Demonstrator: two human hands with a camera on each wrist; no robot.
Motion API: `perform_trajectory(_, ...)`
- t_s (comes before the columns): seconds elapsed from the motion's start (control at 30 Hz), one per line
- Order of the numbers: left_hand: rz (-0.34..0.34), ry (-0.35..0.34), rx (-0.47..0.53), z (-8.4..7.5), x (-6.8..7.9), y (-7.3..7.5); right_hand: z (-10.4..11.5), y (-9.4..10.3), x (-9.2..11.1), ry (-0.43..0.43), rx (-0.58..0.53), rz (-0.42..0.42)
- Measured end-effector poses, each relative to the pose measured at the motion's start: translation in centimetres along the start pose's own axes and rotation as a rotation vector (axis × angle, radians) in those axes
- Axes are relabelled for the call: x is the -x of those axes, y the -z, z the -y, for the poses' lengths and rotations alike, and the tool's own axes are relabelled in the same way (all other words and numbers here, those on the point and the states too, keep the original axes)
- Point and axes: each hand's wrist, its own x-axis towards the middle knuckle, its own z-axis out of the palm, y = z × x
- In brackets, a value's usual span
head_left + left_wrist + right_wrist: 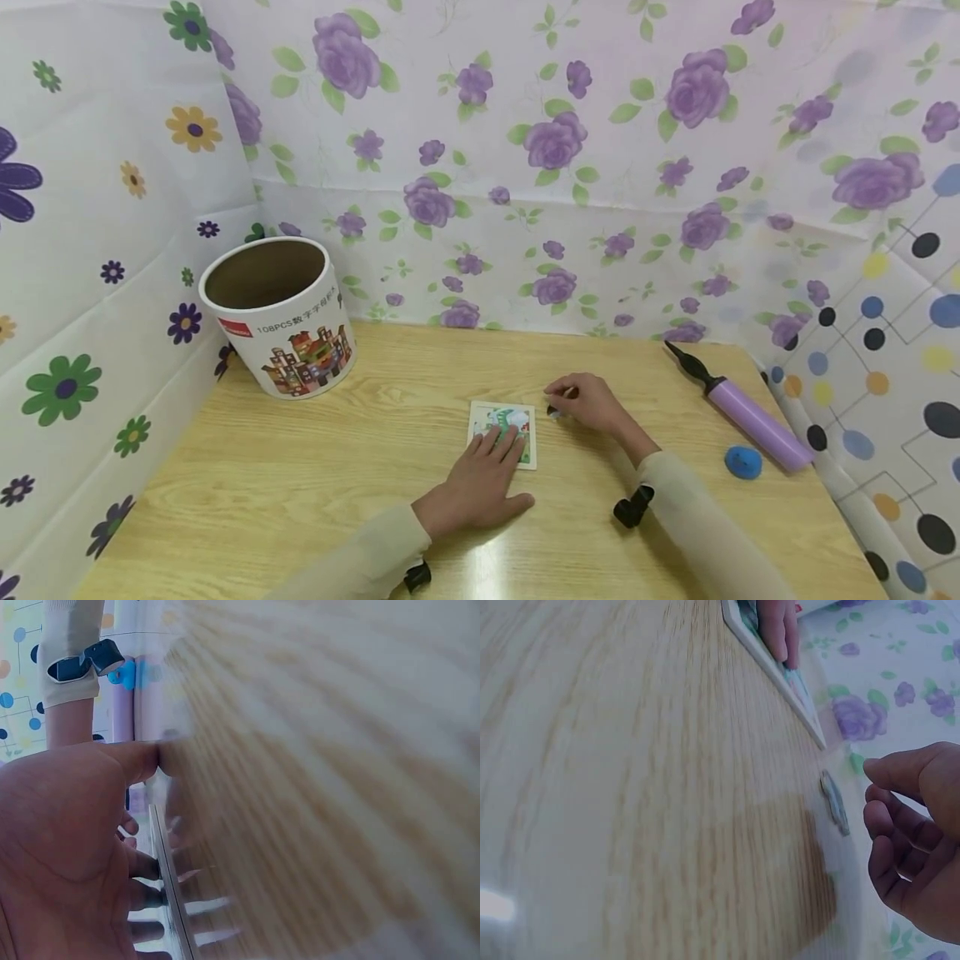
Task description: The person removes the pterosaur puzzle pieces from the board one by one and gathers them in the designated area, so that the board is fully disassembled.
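Note:
A small flat picture puzzle board (533, 450) with a pale frame and a green figure lies on the wooden table. Resting on it are the fingertips of my left hand (483, 487), fingers extended and thumb spread out to the side. In the left wrist view the board's edge (172, 892) shows side-on under those fingers. A small loose puzzle piece (835, 802) lies on the table just past the board's corner. My right hand (596, 404) hovers beside that piece, its fingers loosely bent and a gap between thumb and index finger; nothing is in it.
At the back left stands a big white bucket (315, 333) with printed building blocks. A purple hand pump (757, 423) with a black nozzle lies on the right, next to a small blue object (743, 462). Flowered and dotted cloths enclose the wooden table (360, 458).

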Motion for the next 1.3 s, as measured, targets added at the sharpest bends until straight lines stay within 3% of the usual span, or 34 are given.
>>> perform_trajectory(0.27, 0.041, 0.023, 0.03, -0.2, -0.3, 0.1, 1.8, -0.7, -0.3, 0.064, -0.036, 0.04)
perform_trajectory(0.7, 0.05, 0.039, 0.007, -0.7, -0.3, 0.5, 4.5, -2.9, -1.4, 0.155, -0.022, 0.094)
perform_trajectory(1.0, 0.076, 0.029, -0.022, -0.8, -0.1, 0.6, 4.7, -4.7, -2.4, 0.149, -0.005, 0.121)
perform_trajectory(1.3, 0.068, 0.024, 0.011, -0.8, 0.0, 0.5, 4.9, -4.9, -3.0, 0.177, 0.025, 0.16)
